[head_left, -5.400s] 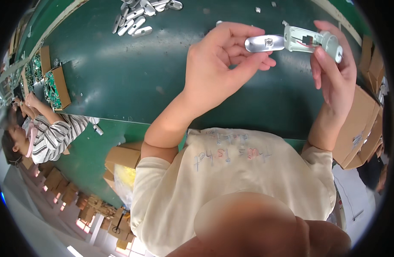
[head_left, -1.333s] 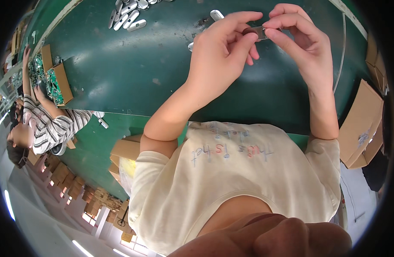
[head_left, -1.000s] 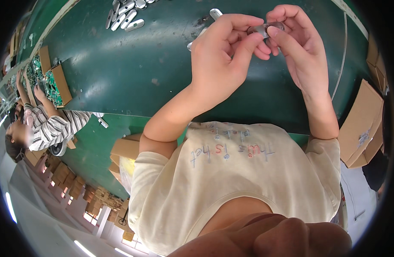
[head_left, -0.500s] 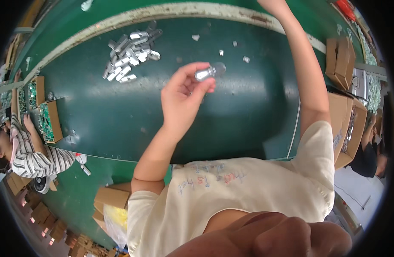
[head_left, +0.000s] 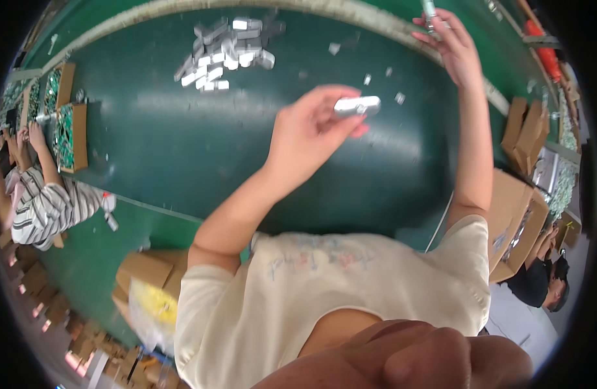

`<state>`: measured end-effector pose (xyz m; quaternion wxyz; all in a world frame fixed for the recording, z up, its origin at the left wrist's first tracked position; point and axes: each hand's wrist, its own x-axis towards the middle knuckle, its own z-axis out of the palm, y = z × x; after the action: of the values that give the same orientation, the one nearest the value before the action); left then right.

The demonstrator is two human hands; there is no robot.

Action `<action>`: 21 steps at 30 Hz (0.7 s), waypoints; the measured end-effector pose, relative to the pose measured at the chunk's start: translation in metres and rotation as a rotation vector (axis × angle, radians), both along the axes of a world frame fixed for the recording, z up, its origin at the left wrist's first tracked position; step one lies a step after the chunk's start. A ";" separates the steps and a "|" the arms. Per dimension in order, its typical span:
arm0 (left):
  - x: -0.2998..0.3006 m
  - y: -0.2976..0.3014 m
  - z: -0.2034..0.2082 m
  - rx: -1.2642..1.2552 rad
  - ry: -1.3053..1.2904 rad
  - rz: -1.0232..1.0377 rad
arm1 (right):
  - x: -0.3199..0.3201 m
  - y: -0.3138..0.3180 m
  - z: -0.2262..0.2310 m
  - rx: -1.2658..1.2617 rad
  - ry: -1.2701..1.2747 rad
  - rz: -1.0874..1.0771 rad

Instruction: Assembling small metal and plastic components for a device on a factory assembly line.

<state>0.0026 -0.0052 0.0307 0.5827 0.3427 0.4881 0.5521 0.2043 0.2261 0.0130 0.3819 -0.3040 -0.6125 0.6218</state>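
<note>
Between the thumb and fingers of my left hand point(head_left: 308, 133) is a small silver oblong casing point(head_left: 358, 106) with rounded ends, raised over the dark green table. Out at the far right edge of the table, my right hand point(head_left: 457, 48) holds a slim pale piece point(head_left: 430, 11), partly cut off by the top of the picture; its kind is not clear. Several similar silver casings point(head_left: 230, 50) lie heaped at the far left of my left hand. Small whitish bits point(head_left: 400, 98) are scattered on the tabletop beyond my left hand.
A pale worn ledge point(head_left: 143, 24) runs along the table's far side. Open cartons of green parts point(head_left: 66, 136) stand at left, near a person in a striped top point(head_left: 42, 207). Cardboard boxes point(head_left: 511, 217) are at right. Another box point(head_left: 146, 269) sits on the floor, lower left.
My right hand has come into view at the top right with a slim piece in its fingers. My left hand has shifted right, and the casing is turned more level. The whole view has shifted.
</note>
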 end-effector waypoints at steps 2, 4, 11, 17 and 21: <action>0.000 0.003 -0.006 0.062 -0.033 -0.032 | 0.004 -0.057 0.017 0.028 -0.103 0.096; 0.001 0.004 -0.004 0.110 -0.035 -0.054 | 0.006 -0.109 0.031 0.163 -0.250 0.091; 0.011 0.002 -0.002 0.137 -0.038 -0.215 | 0.009 -0.170 0.054 0.631 -0.398 -0.019; 0.013 -0.006 -0.003 0.160 0.000 -0.253 | 0.005 -0.180 0.054 0.654 -0.510 0.005; 0.013 -0.008 0.002 0.127 0.012 -0.260 | 0.004 -0.180 0.053 0.675 -0.521 0.008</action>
<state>0.0158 -0.0133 0.0323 0.6235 0.4423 0.4073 0.4997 0.2085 0.0464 0.0662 0.2900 -0.3068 -0.8588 0.2903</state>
